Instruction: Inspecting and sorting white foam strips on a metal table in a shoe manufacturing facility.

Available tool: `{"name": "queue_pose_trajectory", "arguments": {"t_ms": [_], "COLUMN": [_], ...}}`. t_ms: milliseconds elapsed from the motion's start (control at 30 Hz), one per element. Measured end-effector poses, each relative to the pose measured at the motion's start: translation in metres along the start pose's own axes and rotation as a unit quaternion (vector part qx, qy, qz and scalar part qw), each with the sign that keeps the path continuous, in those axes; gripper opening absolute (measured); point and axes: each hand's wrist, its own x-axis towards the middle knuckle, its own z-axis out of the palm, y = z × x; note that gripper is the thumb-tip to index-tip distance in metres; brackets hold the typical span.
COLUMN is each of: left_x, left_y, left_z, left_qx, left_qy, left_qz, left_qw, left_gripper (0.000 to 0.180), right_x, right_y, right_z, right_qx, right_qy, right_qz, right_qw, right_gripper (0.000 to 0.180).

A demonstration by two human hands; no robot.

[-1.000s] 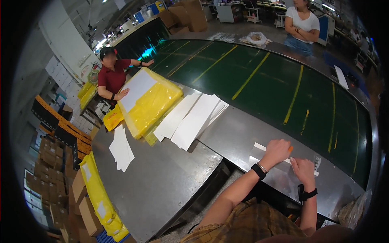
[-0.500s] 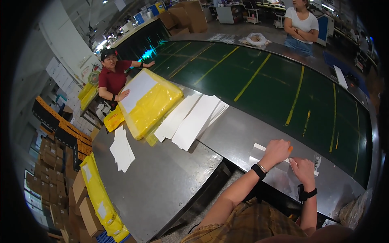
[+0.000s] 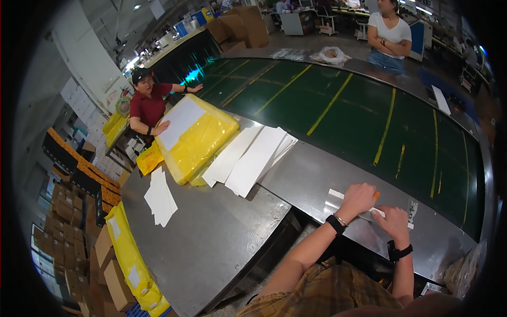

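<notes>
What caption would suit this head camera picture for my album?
Left hand gripping an orange tool, right hand pressing a white strip on a metal table.

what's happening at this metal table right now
A person in a plaid shirt has both hands on a thin white strip lying on the grey metal table. The left hand is closed around a small orange tool; the right hand presses the strip flat. Further along the table lie fanned white sheets and a bulging yellow plastic bag, on which a co-worker in a red shirt rests a hand.
</notes>
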Motion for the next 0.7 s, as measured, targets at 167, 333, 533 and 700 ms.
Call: {"name": "queue_pose_trajectory", "arguments": {"t_ms": [167, 333, 533, 700], "left_x": [0.000, 0.005, 0.008, -0.002], "left_y": [-0.001, 0.004, 0.002, 0.001], "left_z": [-0.005, -0.006, -0.008, -0.003], "left_qx": [0.001, -0.028, -0.004, 0.013], "left_qy": [-0.028, -0.068, -0.090, -0.082], "left_qz": [-0.006, -0.022, -0.018, -0.039], "left_qw": [1.000, 0.997, 0.996, 0.996], "left_gripper": [0.027, 0.026, 0.029, 0.027], "right_x": [-0.002, -0.002, 0.001, 0.000], "right_y": [-0.003, 0.003, -0.001, 0.000], "right_z": [0.001, 0.002, 0.001, 0.000], "right_qx": [-0.008, -0.021, -0.012, -0.012], "right_qy": [0.000, 0.014, 0.008, -0.016], "right_qz": [-0.001, -0.002, 0.024, 0.014], "right_qw": [1.000, 1.000, 1.000, 1.000], "right_gripper": [0.041, 0.039, 0.037, 0.039]}}
